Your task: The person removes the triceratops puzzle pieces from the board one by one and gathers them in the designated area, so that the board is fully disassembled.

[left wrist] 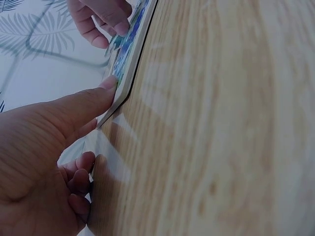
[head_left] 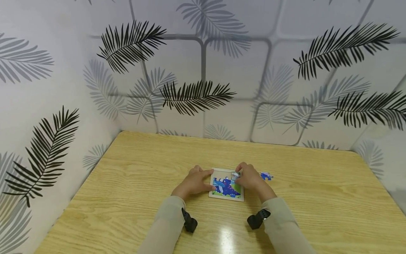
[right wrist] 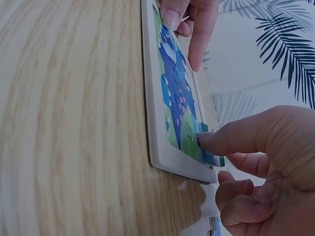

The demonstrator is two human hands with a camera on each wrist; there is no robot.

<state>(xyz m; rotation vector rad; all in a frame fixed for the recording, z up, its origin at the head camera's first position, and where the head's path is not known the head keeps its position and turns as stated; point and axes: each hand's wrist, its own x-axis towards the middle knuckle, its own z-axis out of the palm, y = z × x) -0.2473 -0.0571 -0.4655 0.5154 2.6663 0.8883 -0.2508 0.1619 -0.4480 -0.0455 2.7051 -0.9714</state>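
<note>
A jigsaw puzzle in a pale wooden tray (head_left: 227, 199) lies on the table, showing a blue, purple and green picture. Bare board shows along its far side. At the tray's left side, my left hand (head_left: 195, 180) rests its thumb and index finger on the frame, both fairly straight. My right hand (head_left: 251, 178) pinches a puzzle piece (right wrist: 214, 159) between thumb and fingers over the tray's far right corner; the piece looks tilted against the frame. Right of that hand lies a loose blue puzzle piece (head_left: 266, 175).
The wood-grain table (head_left: 142, 162) stretches out on both sides of the tray. Behind it stands a wall (head_left: 228, 116) with a leaf pattern. A small black camera is strapped to each wrist.
</note>
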